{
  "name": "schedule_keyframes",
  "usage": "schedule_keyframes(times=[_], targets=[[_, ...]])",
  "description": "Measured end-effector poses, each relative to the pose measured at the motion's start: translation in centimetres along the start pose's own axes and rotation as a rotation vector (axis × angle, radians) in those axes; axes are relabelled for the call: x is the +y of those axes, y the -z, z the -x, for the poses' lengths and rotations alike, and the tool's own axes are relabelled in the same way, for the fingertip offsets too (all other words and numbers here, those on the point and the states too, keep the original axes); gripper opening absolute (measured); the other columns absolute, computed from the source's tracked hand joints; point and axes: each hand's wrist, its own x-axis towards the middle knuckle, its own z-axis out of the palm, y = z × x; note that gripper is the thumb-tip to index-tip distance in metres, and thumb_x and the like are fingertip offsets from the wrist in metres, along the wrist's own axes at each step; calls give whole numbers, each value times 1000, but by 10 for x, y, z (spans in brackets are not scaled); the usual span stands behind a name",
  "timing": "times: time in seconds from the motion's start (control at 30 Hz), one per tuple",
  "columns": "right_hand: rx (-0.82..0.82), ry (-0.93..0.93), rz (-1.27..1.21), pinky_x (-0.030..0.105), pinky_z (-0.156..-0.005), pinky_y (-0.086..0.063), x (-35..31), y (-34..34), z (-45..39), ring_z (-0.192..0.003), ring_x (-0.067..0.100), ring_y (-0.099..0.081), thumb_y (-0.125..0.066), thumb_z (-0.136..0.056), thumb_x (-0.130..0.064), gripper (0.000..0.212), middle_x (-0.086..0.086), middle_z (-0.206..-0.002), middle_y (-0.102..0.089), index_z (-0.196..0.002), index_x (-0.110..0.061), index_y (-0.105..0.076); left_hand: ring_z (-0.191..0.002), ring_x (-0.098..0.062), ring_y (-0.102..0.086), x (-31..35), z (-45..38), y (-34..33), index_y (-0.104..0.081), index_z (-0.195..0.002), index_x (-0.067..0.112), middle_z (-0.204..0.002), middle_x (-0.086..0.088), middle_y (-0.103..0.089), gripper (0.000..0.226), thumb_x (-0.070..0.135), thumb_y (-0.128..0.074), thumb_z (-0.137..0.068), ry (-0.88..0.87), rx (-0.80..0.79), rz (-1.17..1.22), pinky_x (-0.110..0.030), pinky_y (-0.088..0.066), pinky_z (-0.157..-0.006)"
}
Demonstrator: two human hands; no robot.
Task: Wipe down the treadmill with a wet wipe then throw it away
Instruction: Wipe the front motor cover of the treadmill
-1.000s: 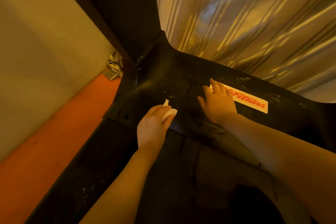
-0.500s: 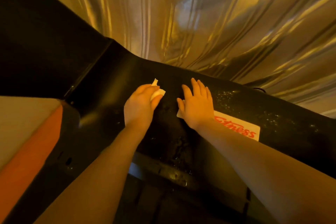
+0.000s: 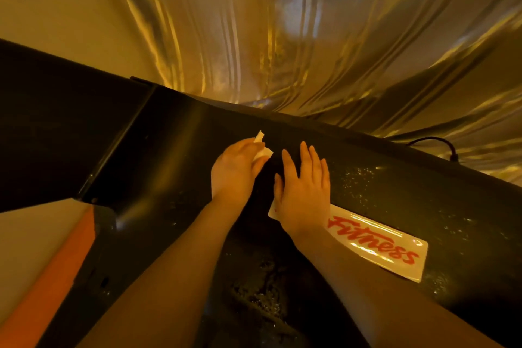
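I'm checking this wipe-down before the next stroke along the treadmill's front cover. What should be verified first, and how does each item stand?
1. Wet wipe gripped by left hand: ok.
2. Wipe touching the treadmill cover: cannot tell.
3. Right hand flat on the cover, bracing: ok.
4. Right hand clear of the stroke's path: not ok, beside the wipe.
5. Specks right of the Fitness label wiped: not ok.
6. Power cord clear of hands: ok.

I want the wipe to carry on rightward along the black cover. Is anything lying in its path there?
Yes. The right hand lies flat on the treadmill cover, just right of the wipe that the left hand holds. Beyond it sits the Fitness label, flush on the cover.
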Motion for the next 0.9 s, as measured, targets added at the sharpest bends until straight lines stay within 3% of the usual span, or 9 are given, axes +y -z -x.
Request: schedule_keyframes(times=[0.2,0.37,0.43,0.6,0.73,0.9], targets=[[25,12,-3,47,-112,-23,1,-4,-1,-139,35,-38,-50,-90,-33,50,20,-148,-43,-135,-14,-55,-124,-25,-56,-1,-2,-20,-69,-118,22,-127,-4,-65,29,29,-64,-91,23,81,-86,-46,-40,-102],[6,11,-11,48,-113,-27,2,-5,0,-140,34,-36,-56,-88,-33,51,19,-149,-41,-136,-14,-54,-131,-23,-51,-4,0,-18,-61,-130,22,-135,-3,-60,48,42,-32,-98,-66,15,-199,-43,-41,-104],[3,14,-6,49,-113,-27,3,-5,0,-140,34,-36,-57,-88,-32,52,19,-150,-41,-137,-15,-54,-138,-20,-42,-4,-1,-13,-55,-136,23,-144,0,-51,48,40,-28,-100,-71,-67,-220,-40,-36,-109],[19,16,15,49,-113,-29,3,-6,1,-139,34,-37,-65,-86,-31,55,20,-149,-41,-137,-14,-54,-148,-12,-16,-2,-3,1,-29,-151,28,-160,5,-25,46,35,-29,-106,-79,-225,-264,-31,-19,-118],[6,11,22,49,-113,-26,4,-5,0,-139,35,-37,-69,-85,-30,57,20,-149,-41,-137,-13,-54,-148,-19,-18,-11,-7,16,-24,-153,27,-161,-1,-20,50,30,-37,-105,-210,-299,-297,-40,-28,-117],[5,14,12,50,-113,-27,3,-5,1,-140,36,-36,-65,-87,-29,55,21,-150,-40,-138,-12,-53,-149,-21,-15,-17,-17,22,-22,-153,30,-163,0,-14,55,21,-43,-103,-269,-381,-307,-38,-23,-118]])
